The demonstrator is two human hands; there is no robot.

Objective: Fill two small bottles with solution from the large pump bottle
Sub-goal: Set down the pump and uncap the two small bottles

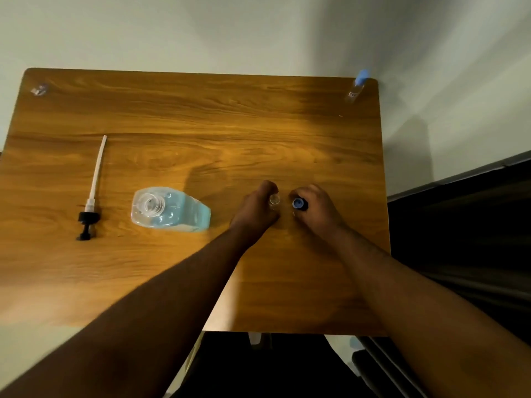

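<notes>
The large clear bottle (pixel 169 209) with pale blue solution stands open-necked on the wooden table (pixel 201 124). Its pump head with the long white tube (pixel 93 193) lies to the left of it. My left hand (pixel 255 208) grips a small clear bottle (pixel 275 200), standing upright with its neck open. Just to the right, my right hand (pixel 316 208) pinches a blue cap (pixel 298 203), held apart from the bottle. A second small bottle with a blue cap (pixel 357 86) stands at the far right corner.
A small clear object (pixel 39 89) lies at the table's far left corner. A pale wall runs behind the table. Dark furniture sits to the right and below the near edge.
</notes>
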